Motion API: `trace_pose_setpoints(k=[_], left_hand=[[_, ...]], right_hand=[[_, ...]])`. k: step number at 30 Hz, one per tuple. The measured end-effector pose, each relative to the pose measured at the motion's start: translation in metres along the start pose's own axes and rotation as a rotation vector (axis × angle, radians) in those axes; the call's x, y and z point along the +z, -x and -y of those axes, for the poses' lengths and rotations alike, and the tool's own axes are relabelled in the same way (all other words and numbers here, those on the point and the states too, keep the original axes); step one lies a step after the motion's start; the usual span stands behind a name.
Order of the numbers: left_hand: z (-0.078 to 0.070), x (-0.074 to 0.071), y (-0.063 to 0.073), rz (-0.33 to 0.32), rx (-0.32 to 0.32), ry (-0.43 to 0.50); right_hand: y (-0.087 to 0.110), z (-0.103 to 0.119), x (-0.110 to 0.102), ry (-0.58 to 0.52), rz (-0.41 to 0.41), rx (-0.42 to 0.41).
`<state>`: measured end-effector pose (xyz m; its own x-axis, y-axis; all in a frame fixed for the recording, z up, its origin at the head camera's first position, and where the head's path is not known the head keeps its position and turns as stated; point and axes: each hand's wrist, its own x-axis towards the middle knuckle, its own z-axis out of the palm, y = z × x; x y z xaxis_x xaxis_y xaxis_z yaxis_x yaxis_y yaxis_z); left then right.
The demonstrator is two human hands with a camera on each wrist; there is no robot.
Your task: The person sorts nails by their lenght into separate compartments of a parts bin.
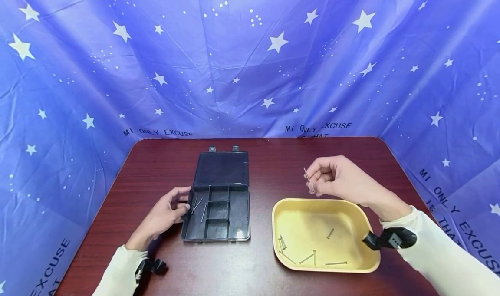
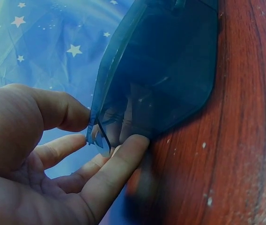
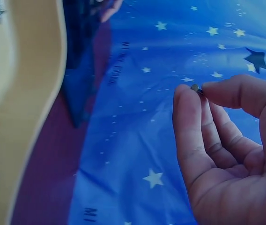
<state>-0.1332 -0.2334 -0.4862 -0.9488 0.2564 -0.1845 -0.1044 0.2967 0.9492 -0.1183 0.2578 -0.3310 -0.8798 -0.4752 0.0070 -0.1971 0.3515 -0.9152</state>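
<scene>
Between thumb and fingertips my right hand [image 1: 336, 176] pinches a thin metal screw [image 1: 306, 174], held up above the far edge of a yellow tub [image 1: 324, 202]. Its round head [image 3: 196, 88] shows between the fingertips in the right wrist view. My left hand [image 1: 166, 213] grips the left side of a dark translucent compartment box [image 1: 239, 209], thumb on one face and fingers along the other. The box's lid [image 1: 222, 169] lies folded back, away from me. Three screws [image 1: 204, 212] lie in the long left compartment; the other compartments hold none.
Several loose screws [image 1: 335, 263] lie on the tub's floor, mostly toward the near side. Box and tub stand side by side on a dark red wooden table [image 1: 258, 166]. A blue cloth [image 1: 242, 61] with white stars hangs behind and around the table.
</scene>
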Motion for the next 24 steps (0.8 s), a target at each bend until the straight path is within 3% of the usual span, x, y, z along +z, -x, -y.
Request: trace_pose_setpoints(k=[12,24], left_hand=[[-0.002,0.001,0.0,-0.001,-0.009,0.006],[-0.002,0.0,0.0,0.011,-0.01,0.014]], right_hand=[[-0.023,0.035,-0.009,-0.163,-0.119,-0.138],[-0.028,0.041,-0.009,-0.283,-0.141,-0.167]])
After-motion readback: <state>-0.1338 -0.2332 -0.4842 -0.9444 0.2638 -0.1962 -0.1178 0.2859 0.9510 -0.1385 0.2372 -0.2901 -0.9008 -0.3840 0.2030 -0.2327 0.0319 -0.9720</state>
